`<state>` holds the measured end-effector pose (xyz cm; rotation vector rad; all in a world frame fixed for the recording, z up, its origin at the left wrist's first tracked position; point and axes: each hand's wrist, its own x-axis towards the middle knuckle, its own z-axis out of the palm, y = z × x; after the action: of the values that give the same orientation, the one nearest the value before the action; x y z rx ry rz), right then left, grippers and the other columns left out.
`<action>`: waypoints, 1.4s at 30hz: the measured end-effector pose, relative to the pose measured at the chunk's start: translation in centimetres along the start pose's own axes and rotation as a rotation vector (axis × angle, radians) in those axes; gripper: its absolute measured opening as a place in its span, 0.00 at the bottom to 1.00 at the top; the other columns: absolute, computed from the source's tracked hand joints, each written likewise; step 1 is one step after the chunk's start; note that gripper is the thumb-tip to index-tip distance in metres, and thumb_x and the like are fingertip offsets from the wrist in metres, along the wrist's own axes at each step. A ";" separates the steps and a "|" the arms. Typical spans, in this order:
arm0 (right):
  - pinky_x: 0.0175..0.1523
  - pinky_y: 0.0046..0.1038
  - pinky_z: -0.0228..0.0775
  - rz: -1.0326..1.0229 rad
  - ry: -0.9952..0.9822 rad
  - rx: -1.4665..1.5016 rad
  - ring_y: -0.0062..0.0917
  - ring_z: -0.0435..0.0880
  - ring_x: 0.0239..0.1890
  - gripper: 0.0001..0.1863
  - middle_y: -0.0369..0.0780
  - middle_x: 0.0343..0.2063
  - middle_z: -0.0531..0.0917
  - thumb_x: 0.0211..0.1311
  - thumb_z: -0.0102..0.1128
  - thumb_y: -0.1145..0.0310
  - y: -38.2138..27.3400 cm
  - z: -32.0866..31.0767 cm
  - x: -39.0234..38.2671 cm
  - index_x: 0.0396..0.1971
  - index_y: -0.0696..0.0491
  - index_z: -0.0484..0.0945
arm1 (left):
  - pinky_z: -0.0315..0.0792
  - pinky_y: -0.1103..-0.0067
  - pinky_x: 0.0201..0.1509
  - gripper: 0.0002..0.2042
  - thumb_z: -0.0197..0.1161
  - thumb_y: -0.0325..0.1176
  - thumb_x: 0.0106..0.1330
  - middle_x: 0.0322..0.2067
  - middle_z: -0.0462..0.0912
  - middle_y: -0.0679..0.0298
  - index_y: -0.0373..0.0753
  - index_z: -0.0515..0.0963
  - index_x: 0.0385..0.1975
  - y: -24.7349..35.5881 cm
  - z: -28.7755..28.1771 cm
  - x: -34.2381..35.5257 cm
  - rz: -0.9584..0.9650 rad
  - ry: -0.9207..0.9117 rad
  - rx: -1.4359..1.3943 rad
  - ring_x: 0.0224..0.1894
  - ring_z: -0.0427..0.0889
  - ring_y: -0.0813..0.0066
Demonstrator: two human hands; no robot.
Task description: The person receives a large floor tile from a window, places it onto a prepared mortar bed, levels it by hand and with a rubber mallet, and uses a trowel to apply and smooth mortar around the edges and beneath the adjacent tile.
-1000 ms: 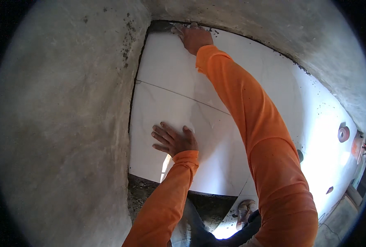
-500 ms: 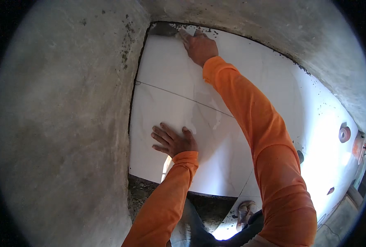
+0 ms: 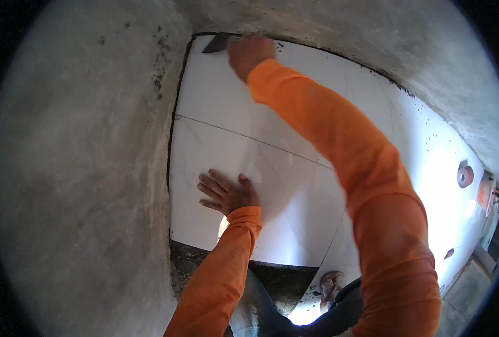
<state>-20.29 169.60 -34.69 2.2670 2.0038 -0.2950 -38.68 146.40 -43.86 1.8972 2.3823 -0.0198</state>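
My right hand (image 3: 251,56), somewhat blurred, is closed on a scraper whose flat, dark blade (image 3: 218,43) shows left of the fingers. Its handle is hidden in my grip. The blade is tilted over the far left corner of a white, faintly veined floor tile (image 3: 215,92), close to the back wall. Palm down, fingers spread, my left hand (image 3: 231,194) rests on the nearer white tile (image 3: 283,224) and holds nothing. A thin dark joint runs between the two tiles.
Bare cement walls rise at the left (image 3: 81,168) and back (image 3: 339,28), with a dark gap along the tile edges. Rough untiled ground (image 3: 286,283) lies in front, beside my shoe (image 3: 331,289). A round reddish roll-like object (image 3: 465,177) lies at the far right.
My right hand has moved left along the back wall, and the blade is now tilted and darker. Fewer dark crumbs show at the far edge. My left hand stays on the tile.
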 end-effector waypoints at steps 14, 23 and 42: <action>0.43 0.39 0.76 -0.133 -0.068 -0.139 0.37 0.82 0.42 0.16 0.42 0.38 0.82 0.57 0.52 0.73 -1.0 -3.8 4.4 0.47 0.49 0.77 | 0.33 0.48 0.67 0.37 0.44 0.50 0.63 0.68 0.37 0.50 0.37 0.41 0.67 -0.1 -1.0 0.2 -0.007 -0.070 0.036 0.71 0.34 0.52; 0.45 0.39 0.74 -0.145 0.058 -0.150 0.36 0.80 0.45 0.14 0.42 0.43 0.81 0.59 0.51 0.68 0.6 -0.7 7.3 0.45 0.48 0.77 | 0.32 0.49 0.67 0.38 0.47 0.49 0.62 0.68 0.37 0.50 0.37 0.41 0.67 0.9 -0.9 -0.3 0.015 -0.071 0.004 0.70 0.35 0.51; 0.48 0.40 0.71 -0.100 -0.106 -0.328 0.40 0.79 0.45 0.14 0.44 0.40 0.81 0.56 0.49 0.70 10.7 -4.7 -3.6 0.43 0.51 0.76 | 0.30 0.46 0.66 0.37 0.45 0.50 0.61 0.68 0.40 0.47 0.34 0.45 0.66 0.2 -0.9 0.2 0.032 -0.014 -0.018 0.70 0.36 0.48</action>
<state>-9.74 165.65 -29.88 1.9188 1.9493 -0.0831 -38.61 146.65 -42.99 1.9208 2.3345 -0.0097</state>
